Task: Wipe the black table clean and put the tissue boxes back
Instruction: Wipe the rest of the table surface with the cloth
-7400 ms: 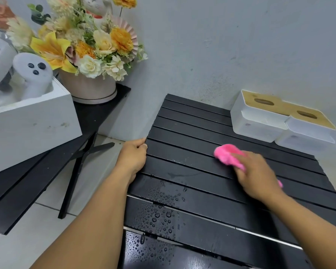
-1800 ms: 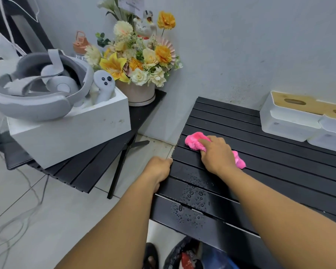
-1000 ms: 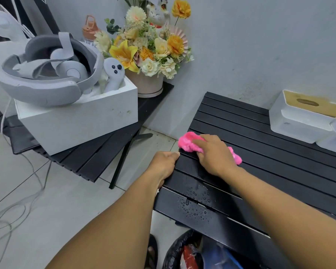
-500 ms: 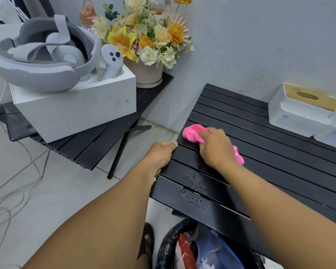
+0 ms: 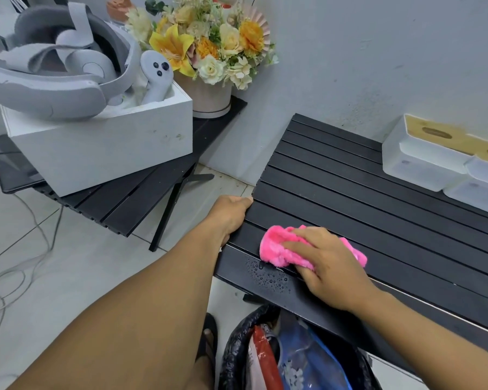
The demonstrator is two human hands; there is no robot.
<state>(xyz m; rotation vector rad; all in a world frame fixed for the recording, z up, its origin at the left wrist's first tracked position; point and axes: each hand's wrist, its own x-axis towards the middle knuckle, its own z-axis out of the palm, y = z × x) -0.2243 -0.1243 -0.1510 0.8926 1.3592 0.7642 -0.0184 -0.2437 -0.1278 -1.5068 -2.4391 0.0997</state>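
The black slatted table [image 5: 364,192] fills the right side of the head view. My right hand [image 5: 326,266] presses a pink cloth [image 5: 276,246] flat on the slats near the front left corner, just behind a patch of water drops [image 5: 268,277]. My left hand [image 5: 230,213] grips the table's left edge. Two white tissue boxes with wooden lids stand side by side at the table's far right against the wall: one [image 5: 420,156] fully visible, the other [image 5: 485,178] cut off by the frame edge.
A second black table [image 5: 119,204] on the left carries a white box [image 5: 104,147] holding a grey headset and controller, plus a pot of flowers [image 5: 209,52]. A black bag [image 5: 288,358] of rubbish sits below the table's front edge. Cables lie on the tiled floor.
My right hand has dragged the pink cloth toward the front edge, up to the water drops. My left hand stays on the table's left edge.
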